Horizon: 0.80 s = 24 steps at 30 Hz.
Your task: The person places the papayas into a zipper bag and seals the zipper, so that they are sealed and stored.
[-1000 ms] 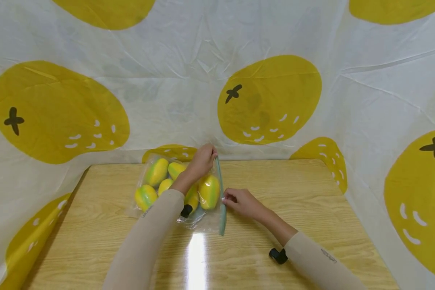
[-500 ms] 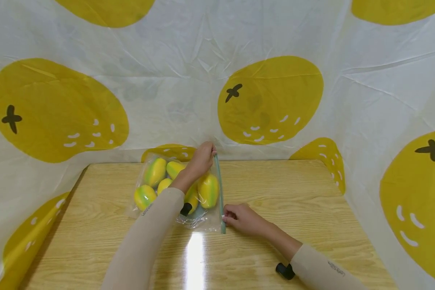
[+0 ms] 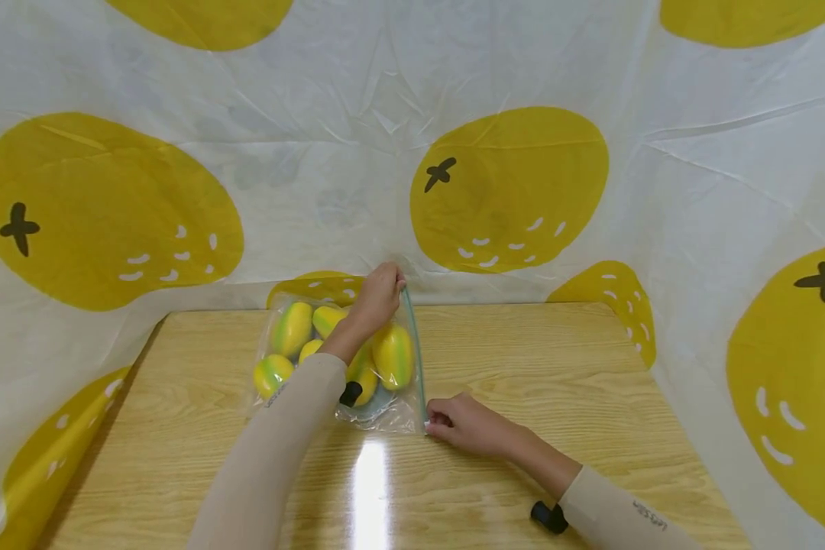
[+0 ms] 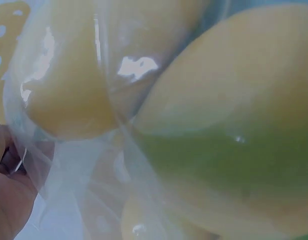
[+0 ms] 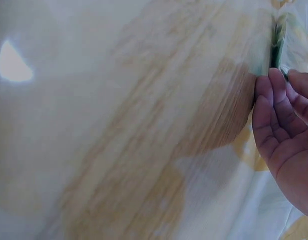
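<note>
A clear slider zip bag (image 3: 406, 409) lies at the back of the table, with several yellow mangoes (image 3: 393, 357) streaked green inside it. Its green zip strip (image 3: 415, 347) runs along the bag's right side. My left hand (image 3: 378, 296) reaches across the bag and pinches the far end of that strip. In the left wrist view the mangoes (image 4: 234, 115) fill most of the picture behind the film, and the left fingers (image 4: 13, 185) show at the edge. At the strip's near corner, my right hand (image 3: 467, 422) pinches the small white slider between thumb and fingertips (image 5: 275, 77).
The wooden table (image 3: 557, 367) extends to the right of the bag and in front of it. A white cloth (image 3: 316, 198) printed with big yellow fruit hangs behind the table and along both sides. Black wrist cameras (image 3: 548, 517) stick out under the sleeves.
My right hand has slid along the zip strip toward me, from its middle to its near end, with the slider. The left hand stays at the far end, shifting slightly left.
</note>
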Available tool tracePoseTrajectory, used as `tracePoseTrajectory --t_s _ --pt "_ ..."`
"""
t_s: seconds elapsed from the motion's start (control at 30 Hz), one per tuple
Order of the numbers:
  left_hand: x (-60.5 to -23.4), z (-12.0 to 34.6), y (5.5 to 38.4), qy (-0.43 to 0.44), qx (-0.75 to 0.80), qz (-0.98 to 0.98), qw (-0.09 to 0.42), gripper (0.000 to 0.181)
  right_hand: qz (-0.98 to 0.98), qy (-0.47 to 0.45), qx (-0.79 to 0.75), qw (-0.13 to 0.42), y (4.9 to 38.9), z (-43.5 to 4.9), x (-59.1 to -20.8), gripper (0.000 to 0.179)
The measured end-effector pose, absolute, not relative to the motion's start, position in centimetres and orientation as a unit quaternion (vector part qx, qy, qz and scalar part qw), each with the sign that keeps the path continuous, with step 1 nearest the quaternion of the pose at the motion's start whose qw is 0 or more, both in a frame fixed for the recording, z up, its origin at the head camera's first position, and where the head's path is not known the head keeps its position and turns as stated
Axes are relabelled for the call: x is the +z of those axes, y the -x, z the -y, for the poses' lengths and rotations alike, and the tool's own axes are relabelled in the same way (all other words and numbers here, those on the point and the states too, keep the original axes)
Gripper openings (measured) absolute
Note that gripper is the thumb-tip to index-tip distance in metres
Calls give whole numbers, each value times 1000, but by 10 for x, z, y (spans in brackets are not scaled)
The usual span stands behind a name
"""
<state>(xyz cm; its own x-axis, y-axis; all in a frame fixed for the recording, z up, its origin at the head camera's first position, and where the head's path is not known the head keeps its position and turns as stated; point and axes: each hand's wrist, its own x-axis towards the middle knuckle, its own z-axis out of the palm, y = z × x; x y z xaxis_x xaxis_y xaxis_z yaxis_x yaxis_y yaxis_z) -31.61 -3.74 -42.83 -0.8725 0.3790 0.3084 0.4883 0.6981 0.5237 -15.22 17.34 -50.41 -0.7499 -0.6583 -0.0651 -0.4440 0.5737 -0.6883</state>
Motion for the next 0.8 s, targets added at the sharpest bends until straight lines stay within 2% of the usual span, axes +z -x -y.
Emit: tracePoseTrajectory --t_s 0.33,0.43,0.8 --pt "-437 36 313 237 -304 919 82 9 -891 257 -346 141 168 -176 -499 7" --pt "-442 33 312 244 -304 918 76 12 -897 240 -349 128 181 -178 -494 14" --pt "-442 32 298 226 -314 922 6 33 -906 221 -343 115 227 -182 -481 31"
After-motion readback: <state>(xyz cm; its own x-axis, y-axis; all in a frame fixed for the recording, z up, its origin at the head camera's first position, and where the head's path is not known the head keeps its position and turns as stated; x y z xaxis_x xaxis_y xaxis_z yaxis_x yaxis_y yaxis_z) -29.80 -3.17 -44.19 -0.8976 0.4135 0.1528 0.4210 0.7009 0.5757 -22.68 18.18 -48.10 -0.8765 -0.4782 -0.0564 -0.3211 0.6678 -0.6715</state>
